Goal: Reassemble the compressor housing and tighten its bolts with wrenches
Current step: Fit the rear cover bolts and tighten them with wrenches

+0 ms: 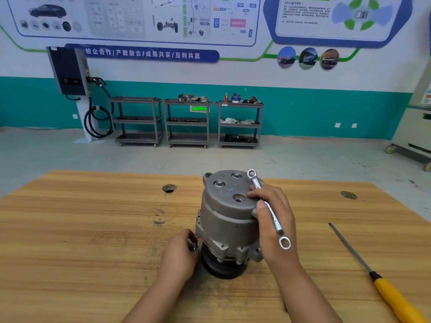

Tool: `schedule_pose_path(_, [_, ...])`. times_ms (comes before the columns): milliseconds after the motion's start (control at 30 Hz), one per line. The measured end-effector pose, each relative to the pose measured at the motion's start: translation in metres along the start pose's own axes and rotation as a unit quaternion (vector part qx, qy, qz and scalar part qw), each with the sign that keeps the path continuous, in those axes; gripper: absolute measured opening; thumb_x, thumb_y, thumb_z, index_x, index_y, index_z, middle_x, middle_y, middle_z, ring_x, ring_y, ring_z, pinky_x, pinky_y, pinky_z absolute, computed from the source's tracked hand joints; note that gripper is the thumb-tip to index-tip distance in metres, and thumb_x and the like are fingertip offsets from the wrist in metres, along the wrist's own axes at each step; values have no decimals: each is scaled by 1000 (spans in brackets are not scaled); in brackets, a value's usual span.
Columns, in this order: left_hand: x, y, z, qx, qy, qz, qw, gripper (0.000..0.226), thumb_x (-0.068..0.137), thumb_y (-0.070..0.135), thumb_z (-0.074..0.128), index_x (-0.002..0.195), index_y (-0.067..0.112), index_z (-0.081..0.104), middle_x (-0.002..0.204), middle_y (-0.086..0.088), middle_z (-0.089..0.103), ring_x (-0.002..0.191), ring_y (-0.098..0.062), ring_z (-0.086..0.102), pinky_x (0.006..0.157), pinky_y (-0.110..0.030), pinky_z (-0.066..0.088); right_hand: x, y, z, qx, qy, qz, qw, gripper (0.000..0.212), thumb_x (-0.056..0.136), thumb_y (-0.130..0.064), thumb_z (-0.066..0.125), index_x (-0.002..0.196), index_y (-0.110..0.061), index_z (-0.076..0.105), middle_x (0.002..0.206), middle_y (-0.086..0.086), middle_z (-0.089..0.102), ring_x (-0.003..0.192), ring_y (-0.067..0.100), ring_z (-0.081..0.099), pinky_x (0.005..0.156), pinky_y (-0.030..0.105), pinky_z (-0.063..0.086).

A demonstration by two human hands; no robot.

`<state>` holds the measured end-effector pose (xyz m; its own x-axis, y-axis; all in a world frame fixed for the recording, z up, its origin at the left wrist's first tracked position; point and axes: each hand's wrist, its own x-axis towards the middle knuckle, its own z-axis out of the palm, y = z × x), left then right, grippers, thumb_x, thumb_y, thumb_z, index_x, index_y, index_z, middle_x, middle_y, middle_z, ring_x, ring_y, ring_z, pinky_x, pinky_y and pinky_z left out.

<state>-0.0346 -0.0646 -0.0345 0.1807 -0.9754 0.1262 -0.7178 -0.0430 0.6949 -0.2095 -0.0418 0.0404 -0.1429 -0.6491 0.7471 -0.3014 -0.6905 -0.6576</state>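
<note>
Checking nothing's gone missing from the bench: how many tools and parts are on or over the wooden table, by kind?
1 compressor
1 ring wrench, held in the right hand
1 yellow-handled screwdriver
1 small dark fastener, pinched by the left hand
Total: 4

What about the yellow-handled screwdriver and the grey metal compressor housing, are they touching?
Apart. The head view shows the screwdriver lying right of the compressor housing, with bare wooden table between them.

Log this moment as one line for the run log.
left hand: pinches bolt at compressor flange | right hand: holds wrench, rests on compressor top | screwdriver: on table
</note>
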Motion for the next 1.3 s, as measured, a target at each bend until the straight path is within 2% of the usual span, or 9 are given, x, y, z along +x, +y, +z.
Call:
schedule_pose_path(133, [-2,12,-18,-135,99,-18,986,24,80,1,62,80,24,55,74,8,61,68,-19,60,54,-27,43,-3,-1,3,8,-8,-17,1000,22,87,-24,42,91,-22,64,111,-17,58,118,18,51,102,47,37])
schedule_pose_path(267, [-15,41,-58,-351,230,33,907,38,81,5,68,90,41,59,81,8,66,72,-10,68,54,-15,46,-3,0,8,12,0,-23,1000,21,86,-23,42,90,-24,63,110,-18,57,120,16,50,102,59,32])
schedule_pose_path(333, [-28,61,-74,-425,229,106,869,37,78,7,73,89,40,63,86,11,69,75,-6,69,60,-12,50,-3,2,8,15,8,-22,1000,21,85,-22,42,90,-26,63,111,-19,57,120,16,50,102,56,34])
schedule_pose_path(433, [-41,93,-82,-464,155,193,850,31,68,15,76,91,32,64,91,7,71,78,-9,70,67,-12,51,-1,4,5,15,15,-18,1000,22,85,-22,42,90,-25,63,109,-20,57,117,15,51,99,42,40])
schedule_pose_path(567, [-36,115,-78,-372,77,225,897,29,70,4,77,83,28,64,84,9,72,75,-5,68,68,-13,51,0,5,2,15,7,-21,1000,22,86,-23,42,92,-29,62,110,-21,57,116,15,51,96,34,40])
schedule_pose_path(700, [-31,116,-74,-209,97,252,940,20,73,9,77,86,23,69,79,17,69,76,5,63,71,-7,47,-1,2,1,5,1,-24,1000,22,86,-22,43,94,-29,63,112,-21,57,118,15,52,100,57,36])
schedule_pose_path(933, [-29,115,-78,-170,98,264,944,20,75,9,76,89,22,73,80,18,68,76,4,61,69,-7,46,-2,0,3,4,4,-24,1000,21,86,-24,43,92,-27,63,112,-22,56,115,12,52,100,59,34])
schedule_pose_path(1100, [-27,116,-84,-129,75,301,942,18,75,8,75,89,21,73,74,29,61,79,7,59,69,-3,41,-2,0,3,2,4,-24,1000,22,86,-24,42,93,-25,64,112,-23,56,117,14,51,99,55,37])
schedule_pose_path(1300, [-23,115,-90,-94,53,302,947,20,75,12,76,86,29,71,81,14,67,83,0,57,70,-11,43,-2,2,1,-2,1,-24,1000,22,87,-24,43,93,-25,64,111,-21,57,117,16,51,97,45,41])
